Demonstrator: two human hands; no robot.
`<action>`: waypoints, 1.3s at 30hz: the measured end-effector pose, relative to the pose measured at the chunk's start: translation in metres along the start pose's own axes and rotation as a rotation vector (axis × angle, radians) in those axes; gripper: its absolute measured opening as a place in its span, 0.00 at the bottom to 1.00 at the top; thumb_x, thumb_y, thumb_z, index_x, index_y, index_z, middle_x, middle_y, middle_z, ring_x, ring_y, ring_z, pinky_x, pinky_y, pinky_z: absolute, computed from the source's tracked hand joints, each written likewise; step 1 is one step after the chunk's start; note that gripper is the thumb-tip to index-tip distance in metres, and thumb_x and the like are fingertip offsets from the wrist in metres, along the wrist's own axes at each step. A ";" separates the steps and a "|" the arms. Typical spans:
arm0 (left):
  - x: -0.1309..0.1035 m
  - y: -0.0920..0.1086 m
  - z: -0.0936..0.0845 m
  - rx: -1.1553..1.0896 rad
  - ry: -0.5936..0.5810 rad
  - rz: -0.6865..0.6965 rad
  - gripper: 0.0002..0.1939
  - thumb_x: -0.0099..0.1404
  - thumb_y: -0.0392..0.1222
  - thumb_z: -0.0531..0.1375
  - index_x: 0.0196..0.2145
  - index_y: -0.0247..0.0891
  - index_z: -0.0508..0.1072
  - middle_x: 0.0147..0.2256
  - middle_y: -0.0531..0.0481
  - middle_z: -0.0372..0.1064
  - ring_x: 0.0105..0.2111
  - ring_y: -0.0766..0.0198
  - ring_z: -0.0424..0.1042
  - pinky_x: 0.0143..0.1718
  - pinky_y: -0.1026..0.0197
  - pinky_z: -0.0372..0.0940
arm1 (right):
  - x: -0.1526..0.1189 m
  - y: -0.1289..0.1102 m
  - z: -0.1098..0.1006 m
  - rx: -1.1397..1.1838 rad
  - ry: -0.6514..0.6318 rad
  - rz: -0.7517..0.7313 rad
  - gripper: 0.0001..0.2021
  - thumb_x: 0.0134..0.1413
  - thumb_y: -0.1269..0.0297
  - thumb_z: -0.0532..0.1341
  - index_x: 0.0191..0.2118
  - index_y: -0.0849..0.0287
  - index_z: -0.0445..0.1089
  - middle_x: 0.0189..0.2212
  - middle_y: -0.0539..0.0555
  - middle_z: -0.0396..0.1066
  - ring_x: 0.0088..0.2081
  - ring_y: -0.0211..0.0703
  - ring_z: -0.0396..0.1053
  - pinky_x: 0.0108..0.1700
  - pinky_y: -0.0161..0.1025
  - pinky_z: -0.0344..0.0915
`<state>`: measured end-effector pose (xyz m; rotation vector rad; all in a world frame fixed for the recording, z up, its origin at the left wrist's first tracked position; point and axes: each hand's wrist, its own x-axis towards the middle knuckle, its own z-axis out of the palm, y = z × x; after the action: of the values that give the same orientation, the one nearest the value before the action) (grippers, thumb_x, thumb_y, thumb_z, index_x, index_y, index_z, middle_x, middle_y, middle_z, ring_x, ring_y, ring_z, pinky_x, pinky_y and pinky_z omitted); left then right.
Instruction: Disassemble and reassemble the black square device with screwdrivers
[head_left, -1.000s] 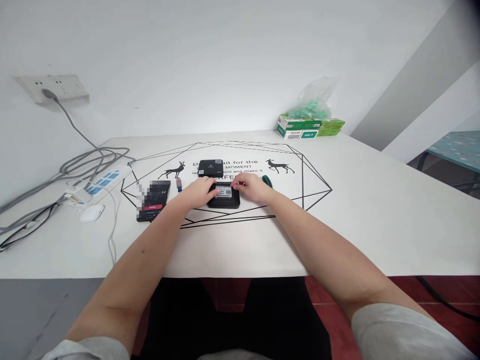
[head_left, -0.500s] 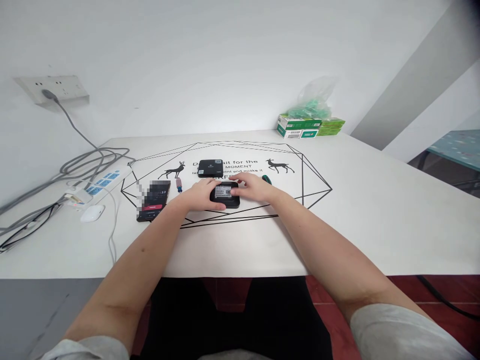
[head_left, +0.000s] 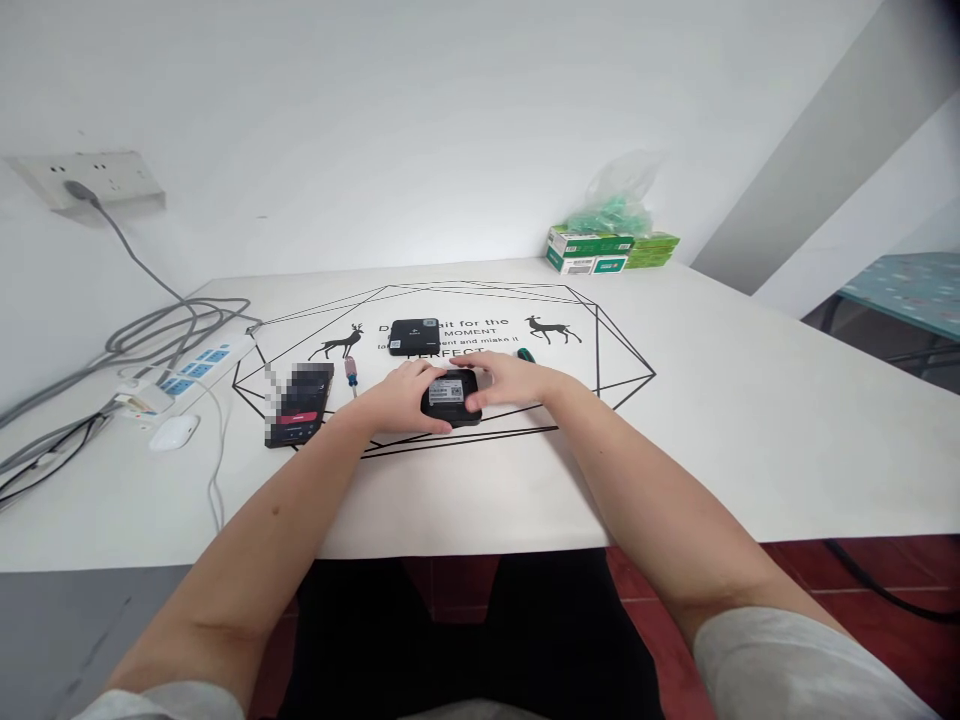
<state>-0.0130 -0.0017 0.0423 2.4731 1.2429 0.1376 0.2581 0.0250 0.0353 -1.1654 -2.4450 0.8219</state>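
A small black square box [head_left: 447,391] with a white printed label on top lies between my hands on the table. My left hand [head_left: 411,398] grips its left side, thumb along the near edge. At the right side, my right hand [head_left: 506,380] holds the same box, thumb on the near right part and fingers at the far edge. Behind it is a second flat black box [head_left: 415,337] with small stickers. A screwdriver [head_left: 351,373] with a pink and blue handle lies left of my left hand. Beyond my right hand shows a green handle [head_left: 525,355], partly hidden.
A phone [head_left: 300,405] lies on the left, partly pixelated. Further left are a white earphone case [head_left: 174,431], a power strip [head_left: 202,368] and coiled grey cables [head_left: 176,325]. Green-and-white boxes [head_left: 589,250] with a plastic bag [head_left: 619,195] on top stand by the wall.
The held box has come slightly nearer, with both hands still on it. My right thumb has moved off the label towards the near right edge. The whole view has shifted a little.
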 end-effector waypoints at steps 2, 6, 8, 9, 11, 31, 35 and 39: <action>-0.002 0.002 0.000 0.015 -0.023 -0.010 0.54 0.59 0.71 0.69 0.76 0.47 0.63 0.74 0.39 0.60 0.73 0.35 0.59 0.73 0.39 0.61 | 0.001 0.005 -0.004 -0.088 0.147 0.060 0.34 0.66 0.40 0.67 0.70 0.54 0.72 0.71 0.64 0.73 0.71 0.65 0.71 0.75 0.63 0.64; -0.002 -0.005 0.000 0.006 -0.104 -0.059 0.65 0.56 0.73 0.71 0.82 0.48 0.51 0.82 0.40 0.44 0.80 0.33 0.46 0.78 0.37 0.52 | -0.001 0.032 -0.013 -0.344 0.410 0.413 0.25 0.65 0.49 0.70 0.59 0.60 0.78 0.62 0.74 0.77 0.66 0.74 0.73 0.68 0.68 0.69; -0.002 -0.012 -0.001 0.004 -0.160 -0.094 0.74 0.53 0.75 0.72 0.84 0.47 0.42 0.84 0.40 0.32 0.82 0.31 0.35 0.80 0.33 0.45 | -0.004 0.046 -0.015 -0.326 0.398 0.566 0.24 0.57 0.53 0.76 0.55 0.60 0.79 0.59 0.75 0.78 0.64 0.76 0.74 0.63 0.67 0.73; -0.001 -0.015 -0.001 0.000 -0.178 -0.107 0.76 0.52 0.76 0.72 0.84 0.47 0.39 0.84 0.38 0.29 0.82 0.30 0.32 0.80 0.31 0.44 | -0.005 0.050 -0.016 -0.310 0.382 0.582 0.22 0.54 0.57 0.77 0.53 0.59 0.80 0.54 0.74 0.80 0.60 0.75 0.77 0.59 0.65 0.75; -0.001 -0.020 -0.001 -0.017 -0.176 -0.137 0.79 0.51 0.76 0.73 0.85 0.47 0.35 0.84 0.36 0.28 0.82 0.27 0.31 0.79 0.28 0.46 | -0.005 0.052 -0.015 -0.281 0.357 0.555 0.19 0.54 0.64 0.77 0.52 0.58 0.80 0.48 0.70 0.83 0.52 0.69 0.81 0.55 0.60 0.77; 0.003 -0.005 0.014 -0.011 -0.202 -0.025 0.82 0.54 0.84 0.68 0.84 0.36 0.30 0.83 0.32 0.25 0.82 0.29 0.27 0.81 0.34 0.37 | 0.000 -0.008 0.005 -0.047 0.932 -0.195 0.21 0.72 0.50 0.62 0.65 0.47 0.70 0.49 0.58 0.76 0.43 0.51 0.74 0.43 0.51 0.82; 0.004 -0.011 0.014 -0.012 -0.176 -0.006 0.78 0.57 0.83 0.67 0.84 0.39 0.33 0.83 0.32 0.26 0.82 0.30 0.28 0.81 0.33 0.37 | 0.001 -0.008 0.008 -0.034 0.924 -0.189 0.20 0.69 0.50 0.66 0.61 0.48 0.71 0.46 0.57 0.74 0.40 0.50 0.72 0.41 0.50 0.80; 0.007 -0.016 0.016 0.014 -0.169 0.001 0.77 0.56 0.83 0.67 0.84 0.42 0.34 0.83 0.33 0.27 0.83 0.35 0.28 0.81 0.34 0.34 | 0.002 -0.010 0.012 -0.013 0.968 -0.164 0.23 0.65 0.44 0.69 0.58 0.49 0.72 0.44 0.55 0.72 0.36 0.48 0.69 0.44 0.52 0.78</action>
<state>-0.0168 0.0080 0.0208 2.4398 1.1751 -0.0781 0.2449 0.0169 0.0322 -1.0061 -1.6884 0.1096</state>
